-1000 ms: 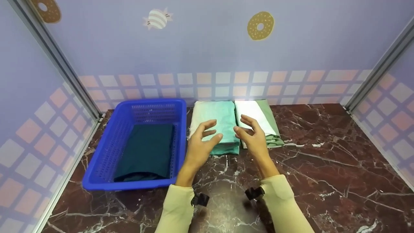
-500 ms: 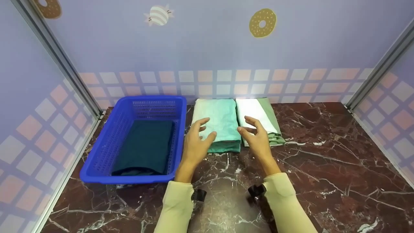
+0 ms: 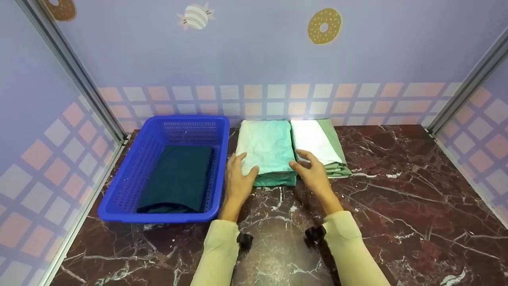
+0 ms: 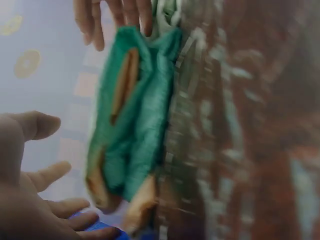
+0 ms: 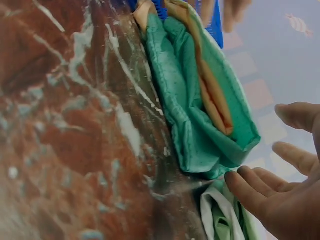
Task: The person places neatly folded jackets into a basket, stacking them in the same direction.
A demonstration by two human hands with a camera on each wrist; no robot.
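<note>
A folded teal cloth (image 3: 268,153) is seen lying on the marble table (image 3: 397,206), between a blue basket (image 3: 131,190) on its left and a folded pale green and white cloth (image 3: 322,143) just beside it on the right. The left hand (image 3: 238,180) is placed at the near left corner of the teal cloth, fingers straight and spread, with the thumb resting on the top of the fold. The right hand (image 3: 313,172) is held at the near right corner, fingers relaxed and spread wide; whether it touches the teal cloth or the pale one cannot be told with certainty, since the wrist views are blurred. A dark green cloth (image 3: 178,176) is laid flat inside the basket.
</note>
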